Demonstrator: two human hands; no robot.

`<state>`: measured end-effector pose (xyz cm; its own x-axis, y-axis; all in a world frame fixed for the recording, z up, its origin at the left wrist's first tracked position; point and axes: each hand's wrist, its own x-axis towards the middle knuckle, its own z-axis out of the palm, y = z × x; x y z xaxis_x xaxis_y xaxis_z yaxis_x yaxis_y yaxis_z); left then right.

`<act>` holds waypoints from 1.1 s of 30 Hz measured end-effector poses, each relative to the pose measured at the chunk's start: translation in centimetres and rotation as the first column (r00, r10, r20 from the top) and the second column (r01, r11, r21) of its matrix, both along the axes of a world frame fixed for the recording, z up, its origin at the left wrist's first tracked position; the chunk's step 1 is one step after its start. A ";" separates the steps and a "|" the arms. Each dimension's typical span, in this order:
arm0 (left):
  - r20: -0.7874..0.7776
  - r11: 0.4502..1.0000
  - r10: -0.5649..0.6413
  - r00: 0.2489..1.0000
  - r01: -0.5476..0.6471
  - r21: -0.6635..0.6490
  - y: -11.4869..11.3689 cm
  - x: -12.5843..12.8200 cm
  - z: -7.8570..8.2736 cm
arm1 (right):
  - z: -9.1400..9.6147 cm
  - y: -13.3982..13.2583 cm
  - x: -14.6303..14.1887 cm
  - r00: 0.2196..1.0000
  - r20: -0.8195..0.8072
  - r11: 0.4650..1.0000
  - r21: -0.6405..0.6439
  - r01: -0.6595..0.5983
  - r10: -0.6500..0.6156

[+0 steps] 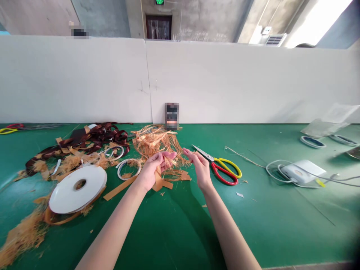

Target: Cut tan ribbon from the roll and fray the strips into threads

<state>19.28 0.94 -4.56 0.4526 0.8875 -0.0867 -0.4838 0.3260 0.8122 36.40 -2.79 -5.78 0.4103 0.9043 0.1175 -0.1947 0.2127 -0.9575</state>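
Note:
My left hand (152,170) is closed on a tan ribbon (158,180), whose flat tail hangs below the palm and whose frayed threads stick out past the fingertips. Just to the right, my right hand (200,168) has its fingers pressed together; what they pinch, if anything, is too small to make out. Behind both hands lies a heap of fringed tan ribbon pieces (154,140). Beside my right hand rest scissors (225,170) with one red and one yellow handle loop, blades pointing up and left. Cut ribbon pieces (177,175) lie under the hands.
At left sit a white ribbon spool (67,191), loose tan fibres (25,232), dark brown ribbon (98,138) and a tape roll (128,169). A white power adapter (303,171) with cables is at right. A white partition (225,82) closes off the green table (168,240).

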 end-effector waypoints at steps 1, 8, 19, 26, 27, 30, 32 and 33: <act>0.004 1.000 0.004 1.000 -0.004 0.004 0.1 -0.1 -0.1 | 0.0 0.0 0.0 0.999 -0.023 0.999 -0.001 -0.033 0.033; -0.045 0.997 0.005 0.999 -0.001 0.077 0.5 -0.2 -0.7 | 0.4 -0.1 -0.1 0.980 -0.159 0.991 -0.048 -0.125 0.116; -0.075 0.998 -0.020 0.997 0.024 0.060 0.1 -0.1 -0.1 | 0.0 0.3 3.3 0.879 -0.472 0.997 0.012 -0.074 0.071; -0.102 0.997 0.009 0.995 -0.001 0.080 0.0 0.2 -0.2 | -0.1 0.2 2.3 0.883 -0.440 0.977 0.198 -0.078 0.160; -0.107 0.997 0.004 0.994 0.005 0.081 -0.1 0.3 -0.3 | -0.3 0.3 2.1 0.921 -0.370 0.983 0.173 -0.064 0.124; -0.116 0.996 0.008 0.993 0.002 0.089 -0.2 0.5 -0.4 | -0.9 0.6 1.5 0.998 0.038 0.992 0.120 0.038 -0.043; -0.118 0.995 0.017 0.993 -0.006 0.095 -0.1 0.4 -0.4 | -1.1 0.6 1.3 0.929 0.334 0.985 0.124 0.122 -0.157; -0.117 0.995 0.023 0.993 -0.011 0.099 -0.1 0.2 -0.3 | -1.2 0.5 1.3 0.878 0.432 0.978 0.126 0.168 -0.207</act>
<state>19.52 0.87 -4.88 0.4293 0.9017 -0.0508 -0.3871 0.2346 0.8917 37.69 -2.25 -6.94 0.4594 0.7948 0.3965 0.2944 0.2849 -0.9122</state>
